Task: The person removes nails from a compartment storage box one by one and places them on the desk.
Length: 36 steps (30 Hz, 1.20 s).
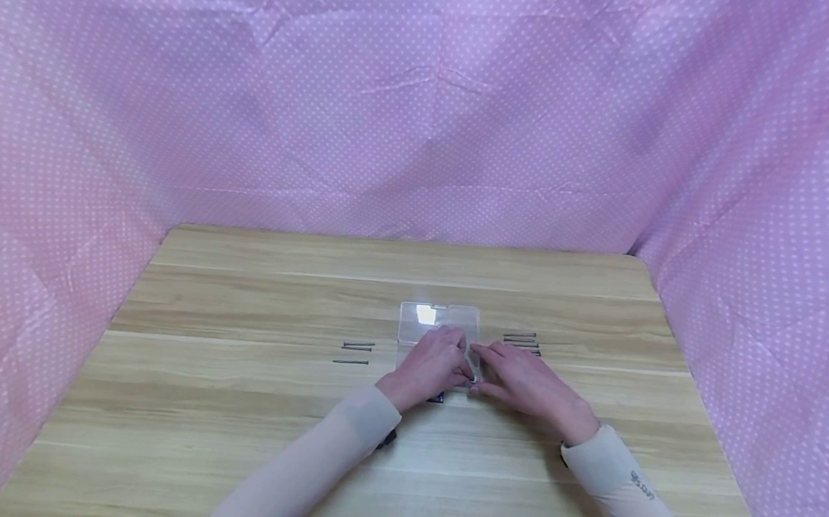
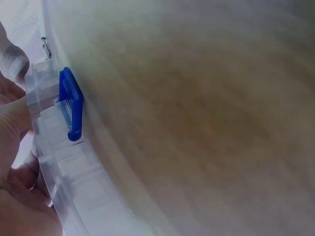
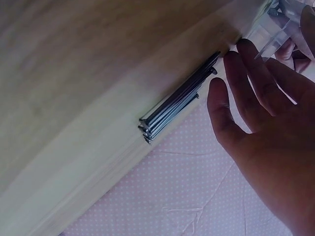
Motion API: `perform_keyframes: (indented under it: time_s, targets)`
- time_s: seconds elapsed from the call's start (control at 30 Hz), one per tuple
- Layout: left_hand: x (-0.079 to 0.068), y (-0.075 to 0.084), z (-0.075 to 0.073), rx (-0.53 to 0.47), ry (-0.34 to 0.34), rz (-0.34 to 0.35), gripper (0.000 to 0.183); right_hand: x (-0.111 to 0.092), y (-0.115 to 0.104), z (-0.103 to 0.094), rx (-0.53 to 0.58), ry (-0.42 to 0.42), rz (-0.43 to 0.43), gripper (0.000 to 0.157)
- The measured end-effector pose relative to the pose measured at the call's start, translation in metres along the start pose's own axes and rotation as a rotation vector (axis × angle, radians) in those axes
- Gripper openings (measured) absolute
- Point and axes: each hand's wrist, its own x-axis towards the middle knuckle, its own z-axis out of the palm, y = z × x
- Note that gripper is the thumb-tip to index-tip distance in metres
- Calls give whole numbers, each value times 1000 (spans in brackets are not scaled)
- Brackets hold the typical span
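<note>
A clear plastic compartment box (image 1: 408,329) lies on the table with its clear lid raised at the back; a blue latch (image 2: 74,105) shows on its front in the left wrist view. My left hand (image 1: 434,364) reaches over the box, fingers bent down inside its right part; their tips are hidden. My right hand (image 1: 526,383) is at the box's right front corner, thumb and fingertips close to the wall. In the right wrist view its fingers (image 3: 258,91) are spread and loosely bent. Whether either hand touches something small inside is hidden.
Several dark nails (image 1: 521,341) lie in a row right of the box, seen as a bundle in the right wrist view. Three more nails (image 1: 357,346) lie to the left. Pink dotted cloth (image 1: 427,126) hangs around the wooden table (image 1: 253,459).
</note>
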Motion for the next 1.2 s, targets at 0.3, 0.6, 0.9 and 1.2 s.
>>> perform_keyframes:
  time_s: [0.3,0.6,0.9,1.2]
  targets:
    - [0,-1,1,-1,-44,58,8,-1,1,0,10,-13,16,65]
    - [0,-4,0,-84,-36,81,8,-1,2,0,-10,-15,11,62]
    - [-5,-7,-4,-169,-58,30,16,-1,1,-1,1,-27,22,65]
    - [-7,-8,-6,-231,-54,-5,18,-1,1,-1,-1,-20,19,66]
